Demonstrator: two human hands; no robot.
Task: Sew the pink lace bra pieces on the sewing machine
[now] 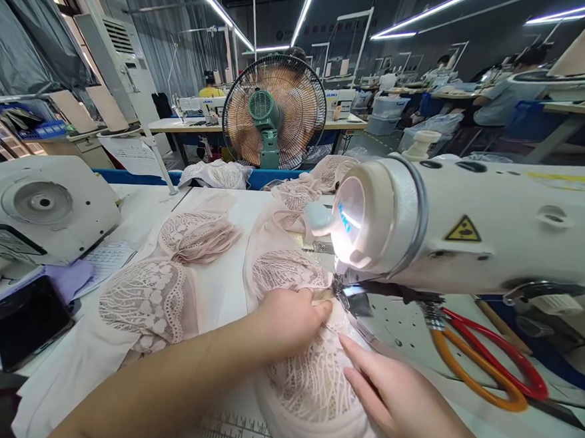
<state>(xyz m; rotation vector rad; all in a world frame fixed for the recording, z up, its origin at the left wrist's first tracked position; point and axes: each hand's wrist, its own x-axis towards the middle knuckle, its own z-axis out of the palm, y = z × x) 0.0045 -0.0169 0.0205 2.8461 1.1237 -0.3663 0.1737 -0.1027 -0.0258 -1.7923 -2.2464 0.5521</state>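
Observation:
A pale pink lace bra [311, 387] lies under the head of a white sewing machine [477, 225], its middle at the lit needle area [340, 286]. My left hand [288, 322] is closed, thumb and fingers pinching the bra's fabric just left of the presser foot. My right hand [390, 393] rests along the right edge of the nearer cup, its fingers stretched out and touching the lace. To the left of my hands lies another lace bra [141, 295], its far cup partly folded. The needle tip itself is too small to make out.
Red-handled and orange-handled scissors [488, 359] lie right of the machine bed. At left are a black phone [29, 321], papers [106, 269] and another machine part [48, 202]. A large fan [274, 111] stands beyond the table; people sit at machines farther back.

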